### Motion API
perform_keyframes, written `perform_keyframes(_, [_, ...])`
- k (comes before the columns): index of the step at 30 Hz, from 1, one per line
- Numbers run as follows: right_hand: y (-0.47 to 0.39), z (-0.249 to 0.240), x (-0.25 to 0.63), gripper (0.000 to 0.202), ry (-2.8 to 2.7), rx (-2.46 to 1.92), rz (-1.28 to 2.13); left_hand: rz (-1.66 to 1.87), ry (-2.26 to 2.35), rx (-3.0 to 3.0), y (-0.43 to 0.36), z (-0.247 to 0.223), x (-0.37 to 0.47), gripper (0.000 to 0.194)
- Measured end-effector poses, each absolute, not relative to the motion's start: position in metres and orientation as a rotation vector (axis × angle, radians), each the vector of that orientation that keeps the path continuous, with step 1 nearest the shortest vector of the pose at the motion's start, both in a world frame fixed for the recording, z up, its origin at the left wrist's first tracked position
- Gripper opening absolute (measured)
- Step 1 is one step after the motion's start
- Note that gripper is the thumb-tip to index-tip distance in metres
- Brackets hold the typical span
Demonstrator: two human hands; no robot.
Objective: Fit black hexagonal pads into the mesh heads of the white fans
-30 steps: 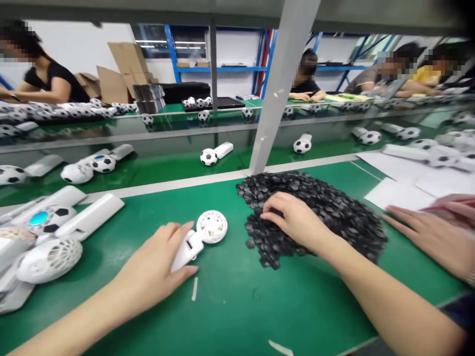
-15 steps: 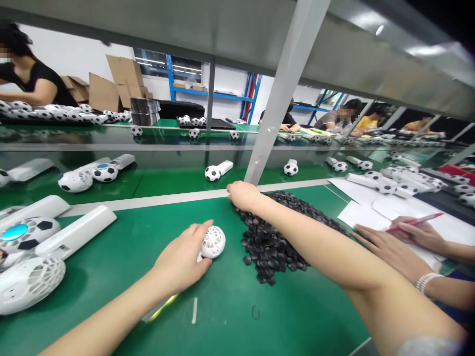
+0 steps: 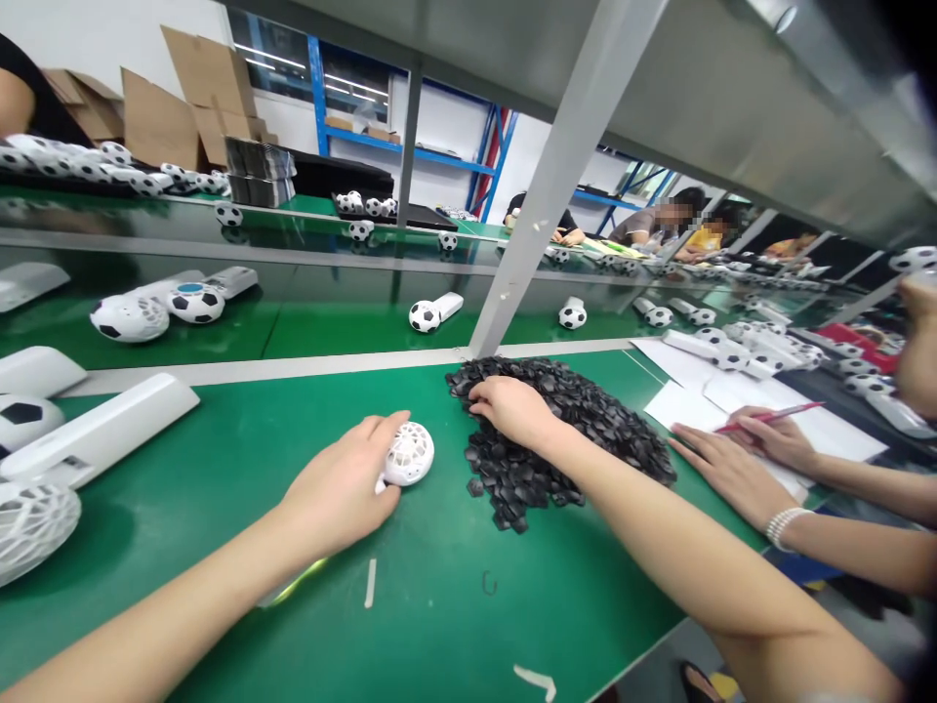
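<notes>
My left hand (image 3: pixel 344 474) is closed around a white handheld fan, its round openwork head (image 3: pixel 410 454) showing past my fingertips. The fan's handle is mostly hidden under my palm and wrist. My right hand (image 3: pixel 512 410) reaches across to a heap of small black flat pieces (image 3: pixel 519 478). Its fingers are bent down at the heap's left side, and whatever they pinch is hidden. White fans with football-patterned heads, one with a long white handle (image 3: pixel 109 430), lie to the left of my left hand.
Behind the green tabletop (image 3: pixel 293 644) runs a green conveyor (image 3: pixel 329 337) carrying several football fans. A slanted metal post (image 3: pixel 546 195) rises behind the black heap. At right, a co-worker's hands (image 3: pixel 739 478) hold a red pen (image 3: pixel 776 415) over white paper (image 3: pixel 835 430). Another hand (image 3: pixel 918 342) holds a football-patterned fan.
My right hand has drawn back from the far edge by the post onto the black heap. My left hand keeps its hold on the fan. The view has shifted, and another hand appears at right.
</notes>
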State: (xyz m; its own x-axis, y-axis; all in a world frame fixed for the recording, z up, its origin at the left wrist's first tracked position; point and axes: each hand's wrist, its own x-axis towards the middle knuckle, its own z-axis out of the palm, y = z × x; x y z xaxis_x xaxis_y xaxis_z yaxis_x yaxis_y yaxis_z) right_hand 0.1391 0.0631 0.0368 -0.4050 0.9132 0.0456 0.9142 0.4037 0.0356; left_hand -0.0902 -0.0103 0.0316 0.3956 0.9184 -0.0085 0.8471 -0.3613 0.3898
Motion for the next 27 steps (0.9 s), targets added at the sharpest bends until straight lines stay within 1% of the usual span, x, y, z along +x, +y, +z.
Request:
perform_keyframes(5, [0.051, 0.036, 0.138, 0.017, -2.69, -1.54, -0.065, 0.299, 1.548, 2.352, -0.012, 0.032, -0.089, 0.065])
perform_keyframes(8, [0.047, 0.035, 0.136, 0.025, -2.719, -1.435, -0.18, 0.303, 1.544, 2.367, -0.013, 0.032, -0.089, 0.065])
perform_keyframes(12, [0.054, 0.029, 0.131, 0.017, -2.844, -1.315, -0.273, 0.305, 1.495, 2.412, -0.013, 0.031, -0.09, 0.066])
perform_keyframes(15, [0.056, 0.03, 0.13, 0.019, -2.838, -1.317, -0.292, 0.268, 1.447, 2.493, -0.012, 0.033, -0.092, 0.066])
perform_keyframes(17, [0.05, 0.035, 0.131, 0.019, -2.762, -1.295, -0.199, 0.256, 1.453, 2.514, -0.011, 0.035, -0.094, 0.065])
perform_keyframes(21, [0.02, 0.047, 0.129, 0.019, -2.433, -1.147, 0.4, 0.274, 1.413, 2.529, -0.011, 0.037, -0.095, 0.065])
perform_keyframes(23, [0.004, 0.05, 0.126, 0.016, -2.315, -1.047, 0.584, 0.279, 1.406, 2.528, -0.012, 0.037, -0.094, 0.064])
perform_keyframes(25, [-0.008, 0.049, 0.121, 0.011, -2.269, -0.908, 0.615, 0.292, 1.439, 2.504, -0.015, 0.036, -0.091, 0.063])
perform_keyframes(27, [-0.013, 0.045, 0.117, 0.015, -2.305, -0.766, 0.527, 0.306, 1.487, 2.474, -0.018, 0.036, -0.088, 0.061])
